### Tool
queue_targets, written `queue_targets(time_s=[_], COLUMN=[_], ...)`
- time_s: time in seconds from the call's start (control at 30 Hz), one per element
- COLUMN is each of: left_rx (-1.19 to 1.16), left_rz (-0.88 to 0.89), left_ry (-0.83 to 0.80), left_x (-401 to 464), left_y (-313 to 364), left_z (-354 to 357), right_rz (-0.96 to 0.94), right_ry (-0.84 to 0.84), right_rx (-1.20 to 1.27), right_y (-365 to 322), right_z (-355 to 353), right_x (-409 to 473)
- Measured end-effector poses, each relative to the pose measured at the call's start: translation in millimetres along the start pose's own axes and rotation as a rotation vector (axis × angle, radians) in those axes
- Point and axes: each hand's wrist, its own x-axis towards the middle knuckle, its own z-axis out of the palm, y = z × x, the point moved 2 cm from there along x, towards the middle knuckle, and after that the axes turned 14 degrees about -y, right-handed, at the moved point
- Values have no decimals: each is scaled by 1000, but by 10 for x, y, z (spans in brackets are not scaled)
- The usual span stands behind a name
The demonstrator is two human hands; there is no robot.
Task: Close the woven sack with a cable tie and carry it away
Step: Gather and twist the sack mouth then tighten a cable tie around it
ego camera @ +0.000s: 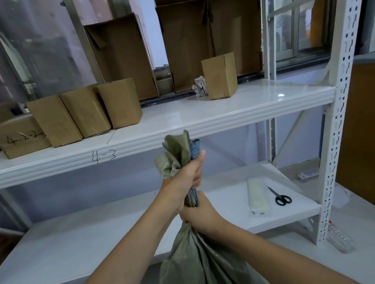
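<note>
A grey-green woven sack hangs in front of me, its mouth bunched into a twisted neck that sticks up past the shelf edge. My left hand is shut around the upper neck, with the ruffled sack top fanning out above it. My right hand is shut on the neck just below, right above the full body of the sack. A blue inner layer shows between the hands. No cable tie can be made out on the neck.
A white metal rack stands ahead. Its lower shelf holds black scissors and a clear packet at the right. The upper shelf carries several cardboard boxes. An upright post rises at right, with a plastic bottle at its foot.
</note>
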Motion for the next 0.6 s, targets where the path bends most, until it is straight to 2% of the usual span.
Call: queue_targets(time_s=[0.07, 0.2, 0.27, 0.33, 0.4, 0.43, 0.47, 0.5, 0.6], left_rx=[-20, -161, -187, -173, -147, -134, -121, -106, -108], left_rz=[-14, 12, 46, 54, 53, 52, 54, 49, 55], left_ry=[42, 62, 42, 14, -9, -14, -28, -38, -54], left_x=[29, 31, 42, 51, 89, 89, 154, 158, 266], left_y=[-88, -130, -94, -72, -53, -35, -44, -11, -10], left_z=[13, -93, -201, -266, -261, -240, -223, -196, -168], right_rz=[17, 84, 90, 98, 153, 227, 339, 484, 813], right_ry=[-68, -544, -612, -453, -59, 154, 323, 420, 407], right_rx=[-5, 118, 247, 470, 663, 599, 424, 158, -628], right_y=[45, -79, -43, 55, 403, 638, 883, 1125, 1790], right_z=[-33, -274, -617, -978, -1347, -1503, -1663, -1783, -2081], right_x=[-8, -10, 84, 189, 306, 320, 331, 290, 205])
